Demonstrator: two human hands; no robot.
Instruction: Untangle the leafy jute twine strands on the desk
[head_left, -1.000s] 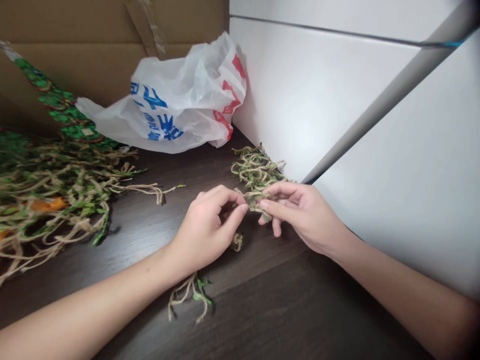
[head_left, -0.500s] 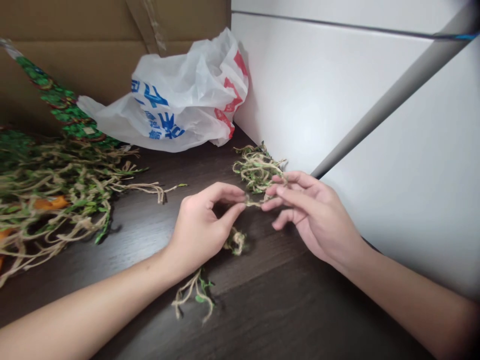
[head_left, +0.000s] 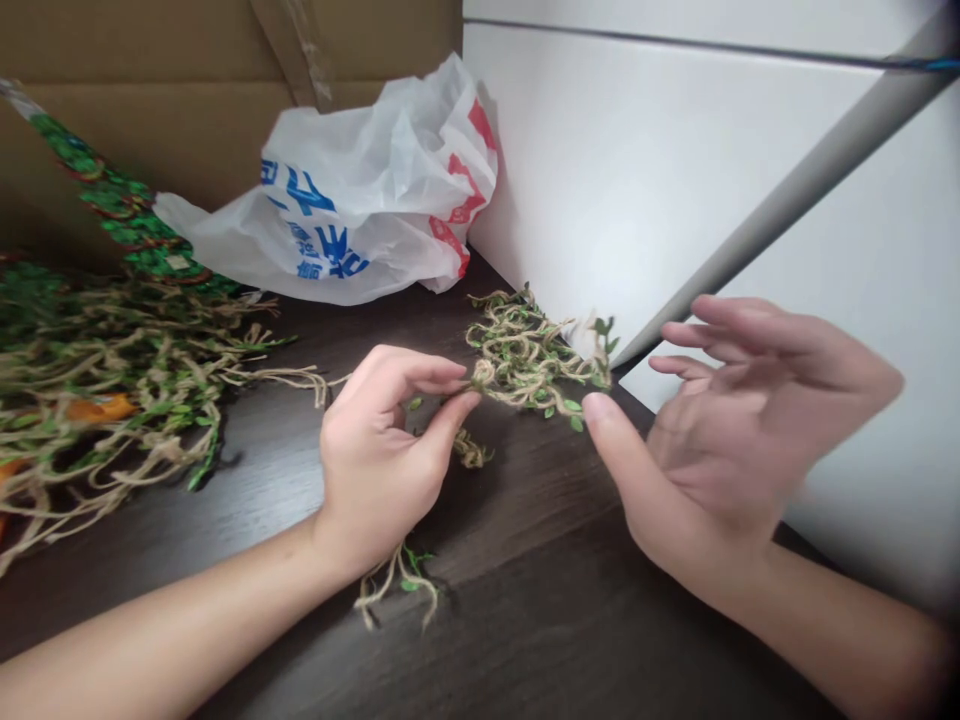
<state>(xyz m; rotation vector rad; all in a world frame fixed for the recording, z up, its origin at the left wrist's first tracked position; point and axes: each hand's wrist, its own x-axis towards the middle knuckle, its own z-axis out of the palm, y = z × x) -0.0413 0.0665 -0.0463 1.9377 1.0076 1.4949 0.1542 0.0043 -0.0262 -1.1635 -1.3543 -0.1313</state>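
Note:
Between the thumb and fingers of my left hand (head_left: 390,440) is pinched a strand of leafy twine. From that pinch the strand runs to a loose tangle of tan twine with small green leaves (head_left: 532,350), lying on the dark table against the white panel. Below the left fingers hangs or lies a small twisted clump of twine (head_left: 470,450); the left hand partly covers it. Loose twine ends (head_left: 401,585) with green leaves show under the left wrist. My right hand (head_left: 720,430) is spread open right of the tangle, holding nothing, somewhat blurred.
A big heap of leafy twine (head_left: 127,390) with orange bits covers the left of the dark wood-grain surface (head_left: 525,600). Behind are a green tinsel cone (head_left: 135,215), a crumpled white plastic bag (head_left: 360,190) and a cardboard box (head_left: 150,60). White panels (head_left: 637,150) bound the right.
My right hand has let go of the twine, moved right and spread its fingers. My left hand has shifted slightly left with its strand. The tangle has spread out to the right.

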